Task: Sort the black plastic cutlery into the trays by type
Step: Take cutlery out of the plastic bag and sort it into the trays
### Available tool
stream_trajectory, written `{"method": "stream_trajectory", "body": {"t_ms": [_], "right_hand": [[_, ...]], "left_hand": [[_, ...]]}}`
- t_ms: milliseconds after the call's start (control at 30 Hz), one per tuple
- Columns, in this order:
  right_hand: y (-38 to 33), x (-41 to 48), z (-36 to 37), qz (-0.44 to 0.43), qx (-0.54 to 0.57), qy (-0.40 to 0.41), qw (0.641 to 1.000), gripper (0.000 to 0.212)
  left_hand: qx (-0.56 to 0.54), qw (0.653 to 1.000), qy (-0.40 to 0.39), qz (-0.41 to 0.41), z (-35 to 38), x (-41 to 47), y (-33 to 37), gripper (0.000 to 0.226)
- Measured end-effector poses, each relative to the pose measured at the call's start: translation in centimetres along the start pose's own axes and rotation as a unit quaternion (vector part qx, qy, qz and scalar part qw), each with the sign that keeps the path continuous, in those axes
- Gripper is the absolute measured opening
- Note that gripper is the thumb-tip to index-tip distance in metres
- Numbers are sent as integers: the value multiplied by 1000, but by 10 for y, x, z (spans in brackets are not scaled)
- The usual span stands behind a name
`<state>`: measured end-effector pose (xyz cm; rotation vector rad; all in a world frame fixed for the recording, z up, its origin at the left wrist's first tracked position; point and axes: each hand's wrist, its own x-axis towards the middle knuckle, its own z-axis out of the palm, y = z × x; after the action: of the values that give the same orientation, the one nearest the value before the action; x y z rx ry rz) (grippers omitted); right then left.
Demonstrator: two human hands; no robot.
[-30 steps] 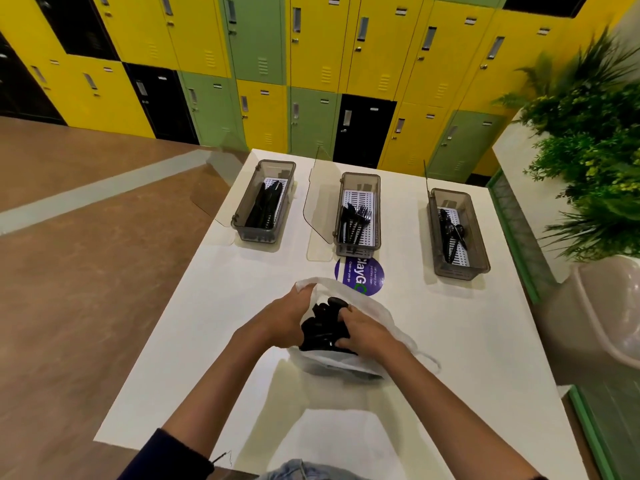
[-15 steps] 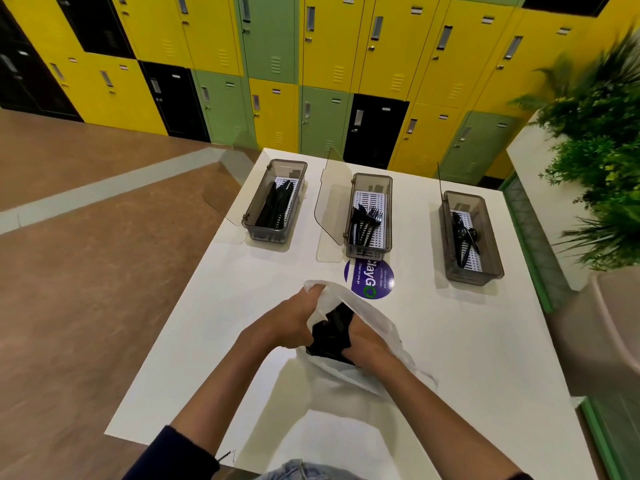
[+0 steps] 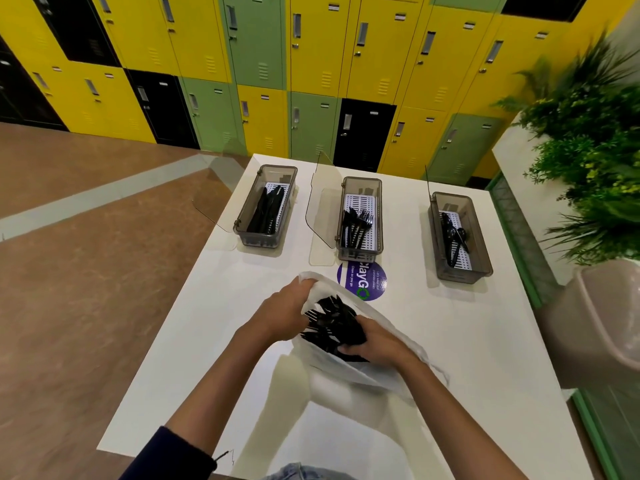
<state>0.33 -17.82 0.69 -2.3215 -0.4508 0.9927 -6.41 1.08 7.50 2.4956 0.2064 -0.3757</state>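
Left hand (image 3: pixel 284 311) gripping white bag (image 3: pixel 356 374) rim, right hand (image 3: pixel 379 344) curled round black cutlery (image 3: pixel 337 322) inside, on white table (image 3: pixel 467 341)

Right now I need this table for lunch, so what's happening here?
A person is sorting black plastic cutlery out of a white bag on the table. The left hand holds the bag's mouth open while the right hand reaches inside and grips a bunch of pieces. Three trays stand along the far side, lids open: the left tray holds knives, the middle tray forks, the right tray spoons. A pile in the bag is not yet sorted.
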Motion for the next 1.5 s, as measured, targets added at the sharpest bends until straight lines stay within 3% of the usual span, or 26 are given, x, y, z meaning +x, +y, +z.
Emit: {"method": "stream_trajectory", "body": {"t_ms": [100, 367, 533, 767, 933, 1000, 1100, 1200, 1300, 1400, 1500], "right_hand": [[4, -8, -4, -2, 71, 11, 997, 47], [4, -18, 2, -39, 172, 9, 984, 57], [-6, -24, 4, -76, 220, 6, 973, 36], [-14, -29, 1, -76, 227, 11, 971, 30], [-17, -46, -16, -103, 225, -33, 968, 8], [-28, -54, -26, -130, 236, -37, 962, 18], [-47, -60, -43, -174, 285, -26, 942, 24], [-61, -60, -58, -187, 398, -2, 898, 22], [-67, -53, -68, -169, 451, 18, 876, 27], [-70, -47, -71, -151, 508, 13, 848, 43], [-73, -40, -70, -140, 549, 4, 824, 34]], "left_hand": [[15, 1000, 6, 4, -3, 1, 1, 64], [-17, 999, -26, 20, -4, 2, 7, 68], [-35, 996, -64, 54, -2, 2, 15, 81], [-52, 996, -44, 48, 3, 6, 16, 83], [-36, 999, -26, 22, 0, 13, 1, 73], [-28, 998, -42, 28, -2, 12, 0, 68], [-23, 995, -67, 68, -10, 6, 3, 60], [-81, 991, -68, 83, -22, -2, 11, 43], [-118, 983, -2, 139, -24, -4, 22, 27], [-183, 969, 45, 160, -22, -1, 29, 35], [-316, 939, -62, 124, -21, -1, 34, 48]]}}
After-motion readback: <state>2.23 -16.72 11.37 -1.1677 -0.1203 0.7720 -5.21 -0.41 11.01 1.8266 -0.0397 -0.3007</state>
